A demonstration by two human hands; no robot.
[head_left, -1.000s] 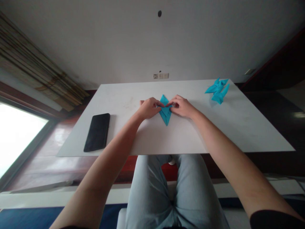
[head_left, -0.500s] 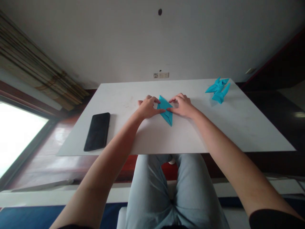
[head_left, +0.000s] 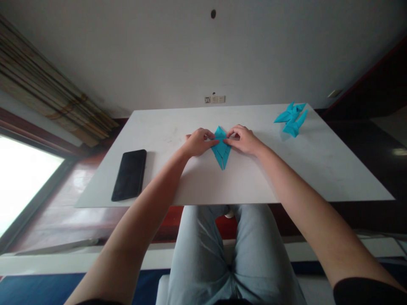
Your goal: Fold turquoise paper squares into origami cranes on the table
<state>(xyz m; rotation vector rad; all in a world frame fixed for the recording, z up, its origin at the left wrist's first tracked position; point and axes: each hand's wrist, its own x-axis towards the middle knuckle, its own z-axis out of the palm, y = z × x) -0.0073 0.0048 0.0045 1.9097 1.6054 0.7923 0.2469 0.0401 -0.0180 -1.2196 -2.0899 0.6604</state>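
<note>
A blue folded paper (head_left: 221,149), shaped like a kite with a split lower tip, lies on the white table in front of me. Its left edge is pinched between the thumb and fingers of my left hand (head_left: 200,142). On the opposite edge, my right hand (head_left: 242,139) grips it the same way, thumb on top. Both thumbs press near the paper's middle, and a crease runs across just above them. The fingertips cover parts of the left and right corners.
Two blue origami figures (head_left: 291,119) stand close together at the table's back right. A black phone (head_left: 129,175) lies at the left near the front edge of the white table (head_left: 216,192). Beyond the table is a wall with sockets (head_left: 214,99).
The folded paper has turned so its lower tip points straight toward me, and the split at that tip shows more clearly. Both hands stay on it with small shifts.
</note>
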